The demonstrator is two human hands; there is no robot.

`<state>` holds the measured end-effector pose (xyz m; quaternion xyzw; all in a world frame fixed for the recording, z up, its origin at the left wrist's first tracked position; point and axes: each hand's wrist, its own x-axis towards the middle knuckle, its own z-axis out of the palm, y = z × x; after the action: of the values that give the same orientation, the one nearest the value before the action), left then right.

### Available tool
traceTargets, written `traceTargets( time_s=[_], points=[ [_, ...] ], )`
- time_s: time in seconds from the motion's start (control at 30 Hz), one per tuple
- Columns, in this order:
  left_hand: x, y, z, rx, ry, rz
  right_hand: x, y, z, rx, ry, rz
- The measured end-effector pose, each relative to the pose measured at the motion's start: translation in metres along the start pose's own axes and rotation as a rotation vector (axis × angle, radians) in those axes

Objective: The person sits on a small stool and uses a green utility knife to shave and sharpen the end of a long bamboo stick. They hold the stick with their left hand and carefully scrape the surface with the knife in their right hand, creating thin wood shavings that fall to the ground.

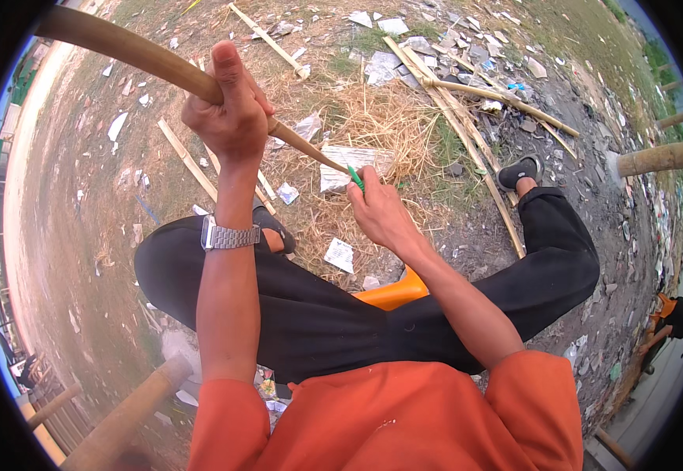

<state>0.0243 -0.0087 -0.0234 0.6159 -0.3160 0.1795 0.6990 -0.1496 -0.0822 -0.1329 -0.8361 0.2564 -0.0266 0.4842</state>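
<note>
Left hand [231, 110] grips bamboo pole [145, 59]; right hand [380, 212] apparently grasps green tool [355, 177] at its tip.

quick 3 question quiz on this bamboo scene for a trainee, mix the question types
1. True or false: the left hand grips the bamboo pole.
2. What does the right hand hold at the pole's thin end? A) a green-handled tool B) a hammer C) a rope
3. Fill in: on the left wrist sits a metal ____.

Key: 1 true. 2 A. 3 watch.
</note>
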Motion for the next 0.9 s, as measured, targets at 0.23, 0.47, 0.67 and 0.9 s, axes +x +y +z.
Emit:
traceTargets(
  time_s=[0.23, 0.47, 0.67, 0.9],
  points=[
    [-0.009, 0.008, 0.009, -0.017, 0.006, -0.003, -0.022, -0.066, -0.004, 0.247, 0.023, -0.095],
    [-0.015, 0.012, 0.01, -0.048, 0.068, -0.013, -0.019, -0.068, -0.01, 0.158, -0.034, -0.022],
    [-0.019, 0.017, 0.015, -0.064, 0.056, 0.017, -0.02, -0.055, 0.003, 0.182, 0.054, -0.029],
    [-0.023, 0.017, 0.013, -0.081, 0.035, 0.013, -0.038, -0.091, -0.009, 0.291, 0.042, -0.077]
  ],
)
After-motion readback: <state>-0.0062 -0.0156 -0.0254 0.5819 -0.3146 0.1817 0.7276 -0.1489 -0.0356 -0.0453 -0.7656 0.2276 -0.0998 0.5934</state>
